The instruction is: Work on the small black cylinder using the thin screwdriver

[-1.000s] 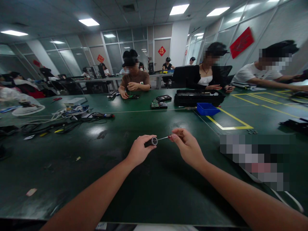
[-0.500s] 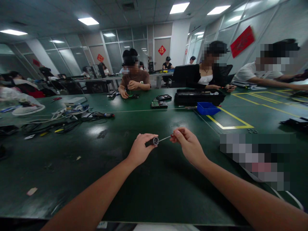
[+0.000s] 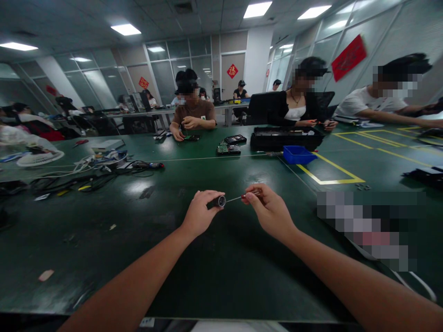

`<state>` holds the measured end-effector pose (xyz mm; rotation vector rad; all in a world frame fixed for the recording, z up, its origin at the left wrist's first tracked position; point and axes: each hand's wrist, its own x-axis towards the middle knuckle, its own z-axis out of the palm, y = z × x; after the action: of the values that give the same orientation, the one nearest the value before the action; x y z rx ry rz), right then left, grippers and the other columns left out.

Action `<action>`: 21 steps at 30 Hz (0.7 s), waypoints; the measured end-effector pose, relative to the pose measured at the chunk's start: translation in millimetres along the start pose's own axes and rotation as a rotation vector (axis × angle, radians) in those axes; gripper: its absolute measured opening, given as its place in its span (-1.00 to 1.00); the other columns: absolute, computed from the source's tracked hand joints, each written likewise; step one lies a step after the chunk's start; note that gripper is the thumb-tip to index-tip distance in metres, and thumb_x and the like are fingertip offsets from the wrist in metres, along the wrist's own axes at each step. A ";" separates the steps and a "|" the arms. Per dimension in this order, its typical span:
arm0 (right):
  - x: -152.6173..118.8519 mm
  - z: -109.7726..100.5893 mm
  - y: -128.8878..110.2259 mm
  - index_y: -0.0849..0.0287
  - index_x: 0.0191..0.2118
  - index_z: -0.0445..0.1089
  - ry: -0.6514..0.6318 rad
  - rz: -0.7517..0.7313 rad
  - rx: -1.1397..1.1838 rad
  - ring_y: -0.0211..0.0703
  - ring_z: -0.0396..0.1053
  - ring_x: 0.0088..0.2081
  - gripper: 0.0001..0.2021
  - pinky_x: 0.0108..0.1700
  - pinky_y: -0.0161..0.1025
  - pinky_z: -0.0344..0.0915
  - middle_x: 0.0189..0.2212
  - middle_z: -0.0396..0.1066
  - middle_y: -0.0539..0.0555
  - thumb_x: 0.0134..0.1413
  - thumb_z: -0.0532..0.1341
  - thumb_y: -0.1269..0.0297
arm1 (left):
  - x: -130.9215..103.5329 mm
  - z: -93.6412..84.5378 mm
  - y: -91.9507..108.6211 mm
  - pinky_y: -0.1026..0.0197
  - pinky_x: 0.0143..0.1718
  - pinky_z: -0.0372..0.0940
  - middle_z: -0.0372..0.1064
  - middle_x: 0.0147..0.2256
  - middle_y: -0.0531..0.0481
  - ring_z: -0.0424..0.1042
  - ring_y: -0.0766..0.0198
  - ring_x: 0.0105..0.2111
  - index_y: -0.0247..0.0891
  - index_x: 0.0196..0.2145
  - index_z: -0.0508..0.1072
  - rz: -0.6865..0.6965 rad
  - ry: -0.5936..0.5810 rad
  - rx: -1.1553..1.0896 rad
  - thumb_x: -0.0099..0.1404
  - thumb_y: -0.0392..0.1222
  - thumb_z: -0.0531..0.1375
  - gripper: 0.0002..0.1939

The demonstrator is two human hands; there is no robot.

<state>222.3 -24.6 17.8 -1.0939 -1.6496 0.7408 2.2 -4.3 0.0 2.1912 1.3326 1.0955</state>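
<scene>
My left hand (image 3: pixel 202 212) is closed around a small dark cylinder (image 3: pixel 219 201), its open, silver-rimmed round end facing right and toward me. Between thumb and fingers, my right hand (image 3: pixel 268 205) grips a screwdriver (image 3: pixel 255 192) by its handle, which is reddish near the shaft. The thin metal shaft points left, its tip at the cylinder's open end; how deep it reaches I cannot tell. Both hands are held above the green table (image 3: pixel 207 276).
A blue bin (image 3: pixel 298 155) stands beyond my right hand, before a long black housing (image 3: pixel 285 139). Circuit boards (image 3: pixel 228 150) lie left of it. Tangled cables (image 3: pixel 104 170) spread at left. Small parts (image 3: pixel 362 186) lie by the yellow tape. Co-workers (image 3: pixel 194 108) sit across the table.
My right hand's fingers have shifted on the screwdriver, so more of its handle shows. The cylinder in my left hand has moved slightly left and its open end has turned a little.
</scene>
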 end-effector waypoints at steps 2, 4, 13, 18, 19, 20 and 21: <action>0.2 0.0 -0.1 0.08 -0.13 0.35 0.004 0.005 -0.008 -0.06 0.55 -0.21 -0.84 -0.14 -0.05 0.46 -0.29 0.54 0.09 0.29 0.15 0.15 | 0.2 0.3 -0.6 -0.13 0.21 0.13 0.49 -0.02 -0.02 0.41 0.10 0.01 -0.08 -0.05 0.52 -0.007 0.004 0.002 0.22 -0.35 0.33 -0.65; 0.0 0.0 0.1 0.08 -0.12 0.35 -0.005 0.013 -0.012 -0.06 0.55 -0.21 -0.83 -0.14 -0.05 0.46 -0.30 0.54 0.08 0.29 0.14 0.14 | 0.3 0.6 -1.2 -0.13 0.20 0.15 0.48 -0.03 -0.03 0.41 0.10 0.00 -0.09 -0.04 0.52 -0.010 0.009 0.007 0.21 -0.36 0.33 -0.64; 2.2 1.3 2.0 0.11 -0.11 0.37 0.010 0.070 0.022 -0.07 0.54 -0.19 -0.80 -0.11 -0.06 0.44 -0.28 0.54 0.07 0.29 0.14 0.13 | 0.6 -0.6 -1.5 -0.05 0.11 0.23 0.47 -0.03 -0.03 0.40 0.10 -0.01 -0.09 -0.02 0.52 -0.041 0.003 0.011 0.18 -0.37 0.35 -0.59; 3.6 3.2 3.9 0.12 -0.13 0.37 0.010 0.090 0.061 -0.08 0.54 -0.22 -0.81 -0.10 -0.06 0.44 -0.30 0.54 0.07 0.27 0.15 0.14 | 0.9 0.7 -0.9 -0.03 0.09 0.24 0.48 -0.03 -0.04 0.40 0.09 -0.01 -0.11 -0.03 0.52 -0.036 -0.003 0.019 0.18 -0.36 0.36 -0.60; 3.2 3.5 4.4 0.11 -0.13 0.37 0.003 0.089 0.057 -0.08 0.54 -0.21 -0.81 -0.10 -0.06 0.44 -0.29 0.53 0.07 0.27 0.15 0.13 | 0.8 1.0 -0.9 -0.04 0.08 0.24 0.48 -0.02 -0.04 0.40 0.09 -0.01 -0.10 -0.02 0.52 -0.038 -0.007 0.021 0.18 -0.35 0.36 -0.60; 2.8 3.6 4.9 0.11 -0.12 0.37 -0.005 0.090 0.053 -0.08 0.54 -0.20 -0.81 -0.09 -0.06 0.44 -0.28 0.53 0.07 0.27 0.15 0.13 | 0.7 1.3 -1.0 -0.04 0.08 0.24 0.48 -0.02 -0.04 0.40 0.09 -0.01 -0.10 -0.02 0.52 -0.039 -0.009 0.022 0.18 -0.35 0.36 -0.60; 2.3 3.6 5.4 0.11 -0.12 0.37 -0.010 0.094 0.049 -0.08 0.54 -0.20 -0.80 -0.09 -0.05 0.43 -0.28 0.53 0.07 0.27 0.15 0.12 | 0.5 1.5 -1.3 -0.04 0.08 0.24 0.48 -0.02 -0.03 0.40 0.09 -0.01 -0.10 -0.02 0.52 -0.040 -0.011 0.022 0.19 -0.35 0.35 -0.60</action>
<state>220.3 -20.2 12.9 -1.1411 -1.5888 0.8443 2.7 -3.1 -1.6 2.1738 1.3833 1.0572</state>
